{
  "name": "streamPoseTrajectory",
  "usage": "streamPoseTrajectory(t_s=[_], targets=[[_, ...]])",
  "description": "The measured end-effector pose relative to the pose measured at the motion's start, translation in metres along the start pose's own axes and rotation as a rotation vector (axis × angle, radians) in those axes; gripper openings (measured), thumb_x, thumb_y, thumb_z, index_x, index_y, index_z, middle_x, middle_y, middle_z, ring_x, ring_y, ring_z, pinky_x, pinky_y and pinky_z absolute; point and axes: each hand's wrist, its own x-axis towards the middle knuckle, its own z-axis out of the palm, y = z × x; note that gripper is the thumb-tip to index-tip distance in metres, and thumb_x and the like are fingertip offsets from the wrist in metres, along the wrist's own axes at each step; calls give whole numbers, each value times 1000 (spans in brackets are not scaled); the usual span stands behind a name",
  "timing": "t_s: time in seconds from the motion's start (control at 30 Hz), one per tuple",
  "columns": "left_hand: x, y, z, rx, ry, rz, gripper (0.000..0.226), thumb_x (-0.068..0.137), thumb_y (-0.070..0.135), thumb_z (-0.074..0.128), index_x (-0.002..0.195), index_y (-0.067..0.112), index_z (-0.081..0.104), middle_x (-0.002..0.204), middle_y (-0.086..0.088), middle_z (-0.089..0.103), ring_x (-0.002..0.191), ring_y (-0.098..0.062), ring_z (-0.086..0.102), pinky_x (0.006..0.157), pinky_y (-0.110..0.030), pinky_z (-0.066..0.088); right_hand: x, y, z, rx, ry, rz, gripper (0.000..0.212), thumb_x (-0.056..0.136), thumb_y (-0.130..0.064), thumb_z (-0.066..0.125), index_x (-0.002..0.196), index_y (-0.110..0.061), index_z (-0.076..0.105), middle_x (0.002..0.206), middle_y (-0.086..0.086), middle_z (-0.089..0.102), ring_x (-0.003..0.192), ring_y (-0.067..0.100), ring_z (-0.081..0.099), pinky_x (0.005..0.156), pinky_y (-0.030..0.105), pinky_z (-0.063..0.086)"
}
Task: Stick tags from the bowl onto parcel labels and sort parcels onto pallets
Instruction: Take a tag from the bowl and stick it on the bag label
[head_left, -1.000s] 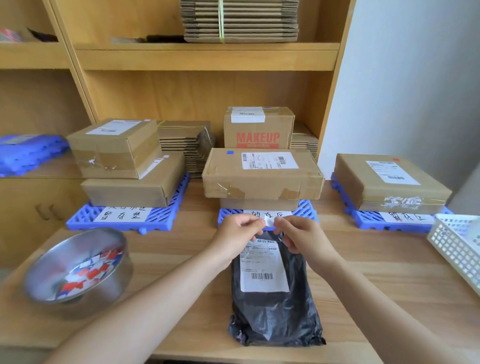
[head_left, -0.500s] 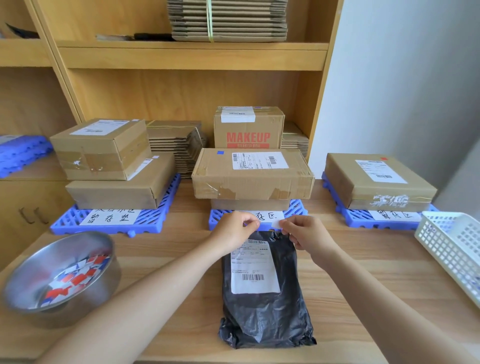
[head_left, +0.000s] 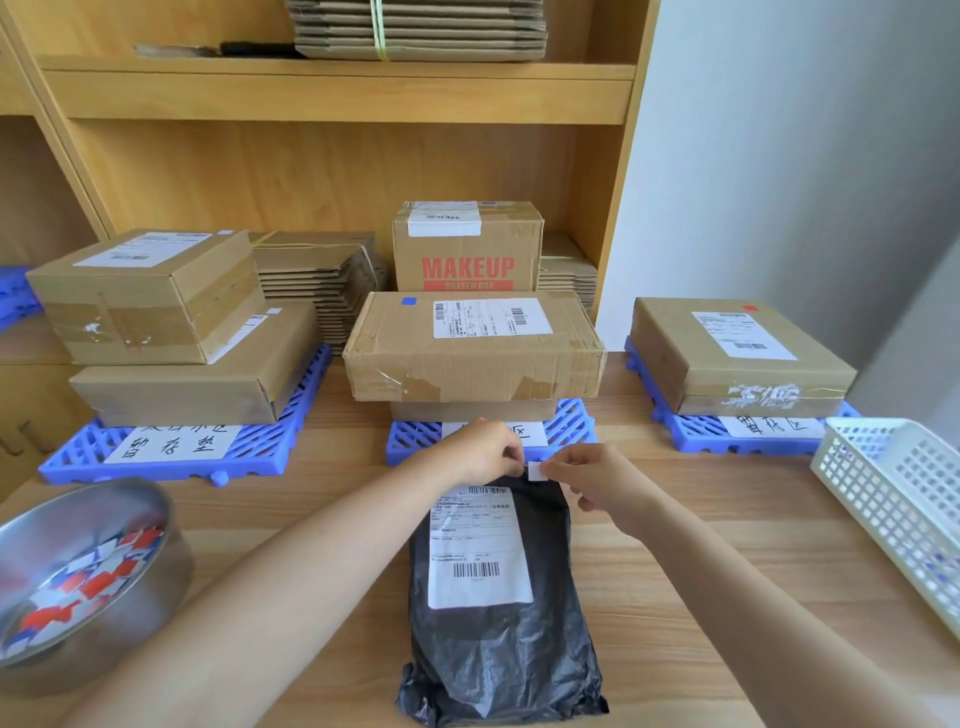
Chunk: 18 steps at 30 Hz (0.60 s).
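**boxfan:** ok you're standing right there, what are the hands doing?

**onlooker:** Both are close together over the far end of the black parcel, which lies flat on the table in front of the person. The right hand pinches a small white tag between thumb and finger. The left hand has its fingertips curled in on the tag's other edge, so both grip the same scrap. It sits just above the top of the parcel's label and I can't tell if it's touching yet.

**boxfan:** and the bowl?

**onlooker:** The metal bowl is off to the person's left, with red, blue and white tags heaped inside. There are three blue pallets at the back of the table. The left pallet has two cardboard boxes stacked on it. The middle pallet, just beyond the hands, has a wide box with a blue sticker resting on a smaller one. The right pallet carries one flat box with a red sticker. A white basket sits at the right edge.
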Motion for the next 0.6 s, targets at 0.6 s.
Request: streamPoseTrajectory(t_s=[0.6], targets=[[-8, 7, -11, -289, -68, -36, 20, 106, 30, 47, 100, 20, 63, 102, -3, 68, 91, -14, 57, 80, -29, 45, 0, 7, 3, -55, -54, -49, 25, 78, -44, 80, 71, -22, 69, 69, -5, 57, 66, 11, 47, 62, 27, 35]])
